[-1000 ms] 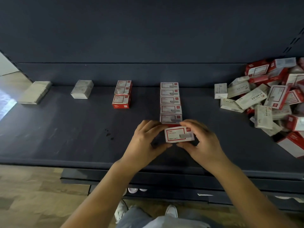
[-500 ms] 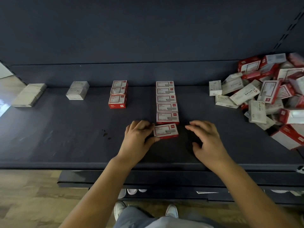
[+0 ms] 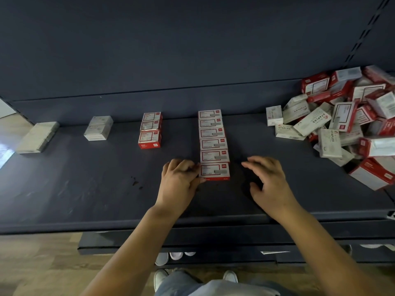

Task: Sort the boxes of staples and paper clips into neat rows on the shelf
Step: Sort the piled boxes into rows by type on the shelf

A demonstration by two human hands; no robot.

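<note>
A row of several red-and-white boxes (image 3: 212, 138) runs from the back of the dark shelf (image 3: 85, 189) toward me. The front box (image 3: 214, 171) lies flat at the near end of this row, in line with the others. My left hand (image 3: 179, 181) has curled fingers and the thumb against that box's left end. To the right of the box, my right hand (image 3: 269, 183) hovers with its fingers spread, holding nothing and not touching it. A loose pile of red and white boxes (image 3: 342, 118) fills the right end of the shelf.
To the left stands a shorter row of three red-and-white boxes (image 3: 150, 130). Further left are a stack of white boxes (image 3: 98, 128) and a longer white row (image 3: 37, 137). The shelf's front edge (image 3: 192, 223) lies under my forearms, and the back panel rises behind the rows.
Both hands carried the front box to the near end of the row and set it down. My right hand then let go and drew away to the right, while the left stayed on it.
</note>
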